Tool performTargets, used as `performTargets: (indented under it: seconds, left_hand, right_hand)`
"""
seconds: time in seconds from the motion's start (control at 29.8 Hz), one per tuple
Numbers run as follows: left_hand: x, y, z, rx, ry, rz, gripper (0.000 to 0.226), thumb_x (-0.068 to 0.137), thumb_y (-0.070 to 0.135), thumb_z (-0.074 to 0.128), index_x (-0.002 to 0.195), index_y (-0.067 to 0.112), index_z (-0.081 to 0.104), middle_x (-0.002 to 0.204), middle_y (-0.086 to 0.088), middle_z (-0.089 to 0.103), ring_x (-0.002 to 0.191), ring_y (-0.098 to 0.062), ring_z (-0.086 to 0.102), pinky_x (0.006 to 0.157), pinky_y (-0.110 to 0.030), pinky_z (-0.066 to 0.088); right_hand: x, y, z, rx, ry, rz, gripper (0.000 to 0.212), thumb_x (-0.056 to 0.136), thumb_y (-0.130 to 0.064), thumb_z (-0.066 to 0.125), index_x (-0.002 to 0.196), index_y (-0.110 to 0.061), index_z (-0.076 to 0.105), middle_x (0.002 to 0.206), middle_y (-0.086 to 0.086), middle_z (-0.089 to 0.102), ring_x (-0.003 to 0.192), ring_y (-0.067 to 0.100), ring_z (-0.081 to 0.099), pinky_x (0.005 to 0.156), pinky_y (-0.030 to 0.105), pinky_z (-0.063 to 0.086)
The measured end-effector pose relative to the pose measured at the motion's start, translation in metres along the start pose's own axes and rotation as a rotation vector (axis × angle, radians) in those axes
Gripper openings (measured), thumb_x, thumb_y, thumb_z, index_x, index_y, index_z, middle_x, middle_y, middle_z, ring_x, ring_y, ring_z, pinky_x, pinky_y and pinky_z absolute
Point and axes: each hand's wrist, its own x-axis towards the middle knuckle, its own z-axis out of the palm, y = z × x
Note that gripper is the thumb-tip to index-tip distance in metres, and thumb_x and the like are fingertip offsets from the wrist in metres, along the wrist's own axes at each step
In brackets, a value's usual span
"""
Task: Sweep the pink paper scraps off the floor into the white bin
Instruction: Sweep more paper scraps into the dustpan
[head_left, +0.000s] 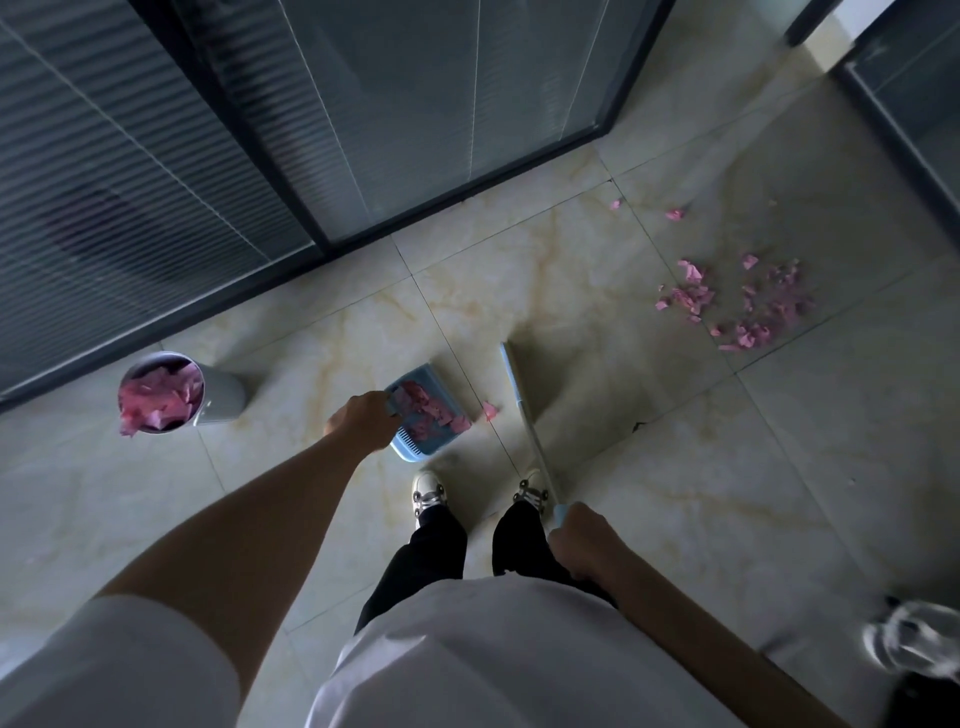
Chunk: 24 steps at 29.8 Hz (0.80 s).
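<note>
My left hand (363, 422) grips the handle of a blue dustpan (415, 447) that rests on the tiled floor with pink paper scraps in it. One loose scrap (489, 410) lies just right of its lip. My right hand (582, 540) is closed on the handle of a broom (524, 415), whose head points away from me to the right of the dustpan. A scattered patch of pink scraps (743, 306) lies on the floor at the far right. The white bin (218, 397), piled with pink paper, stands to the left of the dustpan.
A dark-framed glass partition (322, 244) runs along the back, close behind the bin. Another glass panel (909, 104) stands at the far right. My two feet in white shoes (428, 491) stand just behind the dustpan. Another person's shoe (914, 639) shows at the lower right.
</note>
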Motion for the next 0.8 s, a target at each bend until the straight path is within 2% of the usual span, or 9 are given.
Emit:
performTargets:
  seconds: [0.2,0.3,0.37,0.47,0.57,0.67,0.74,0.8]
  left_hand:
    - [-0.005,0.006,0.006,-0.006,-0.017,-0.009,0.031,0.094,0.034,0.045,0.115,0.019,0.062,0.108,-0.005,0.069,0.092,-0.025,0.065,0.063,-0.028,0.043]
    - [-0.007,0.006,0.008,0.005,-0.017,-0.006,0.032,0.095,0.035,0.044,0.117,0.019,0.062,0.106,-0.003,0.069,0.091,-0.023,0.065,0.051,-0.023,0.038]
    - [-0.009,0.007,0.006,0.008,-0.005,-0.001,0.032,0.096,0.035,0.044,0.119,0.02,0.061,0.108,-0.002,0.069,0.093,-0.022,0.065,0.046,-0.022,0.033]
    - [-0.013,0.005,0.003,-0.016,0.006,-0.015,0.034,0.097,0.035,0.045,0.125,0.022,0.059,0.115,-0.004,0.067,0.101,-0.025,0.064,0.055,-0.024,0.039]
    - [-0.018,-0.002,0.001,-0.112,0.019,-0.07,0.033,0.095,0.032,0.049,0.125,0.023,0.06,0.117,-0.007,0.067,0.101,-0.028,0.063,0.066,-0.029,0.042]
    - [-0.023,-0.013,0.006,-0.237,0.048,-0.136,0.027,0.094,0.029,0.052,0.117,0.02,0.063,0.111,-0.009,0.068,0.088,-0.026,0.06,0.064,-0.027,0.041]
    - [-0.029,-0.022,0.009,-0.341,0.081,-0.183,0.025,0.092,0.026,0.055,0.112,0.014,0.065,0.108,-0.013,0.068,0.089,-0.03,0.062,0.066,-0.03,0.046]
    - [-0.033,-0.026,0.013,-0.498,0.093,-0.24,0.023,0.09,0.023,0.058,0.106,0.008,0.066,0.098,-0.017,0.068,0.084,-0.034,0.065,0.065,-0.034,0.052]
  right_hand:
    - [0.0,-0.016,0.02,0.193,-0.046,-0.02,0.041,0.09,-0.017,0.049,0.127,0.003,0.049,0.096,0.009,0.059,0.07,0.018,0.055,0.054,0.024,0.041]
    - [-0.002,-0.011,0.019,0.204,-0.032,-0.072,0.034,0.088,-0.017,0.048,0.116,0.0,0.056,0.08,0.004,0.054,0.057,0.012,0.049,0.045,0.021,0.035]
    - [-0.004,-0.005,0.018,0.222,-0.019,-0.085,0.026,0.086,-0.017,0.049,0.104,-0.002,0.059,0.076,0.004,0.053,0.055,0.013,0.047,0.044,0.021,0.035]
    - [-0.01,0.005,0.019,0.186,0.004,-0.094,0.015,0.086,-0.018,0.05,0.094,-0.008,0.056,0.076,0.003,0.056,0.056,0.01,0.049,0.045,0.019,0.036]
    - [-0.011,0.012,0.017,0.186,0.042,-0.096,0.03,0.086,-0.021,0.05,0.11,-0.005,0.058,0.084,0.003,0.058,0.061,0.01,0.05,0.048,0.019,0.034]
    - [-0.008,0.014,0.011,0.186,0.098,-0.091,0.038,0.086,-0.022,0.052,0.12,-0.008,0.058,0.091,0.006,0.06,0.071,0.016,0.052,0.053,0.022,0.035]
    - [-0.005,0.011,0.005,0.219,0.134,-0.084,0.032,0.085,-0.021,0.053,0.114,-0.011,0.06,0.083,0.005,0.059,0.067,0.018,0.051,0.056,0.023,0.037]
    - [-0.003,0.01,-0.001,0.265,0.16,-0.079,0.017,0.085,-0.018,0.052,0.101,-0.015,0.058,0.067,0.0,0.051,0.055,0.014,0.045,0.053,0.024,0.037]
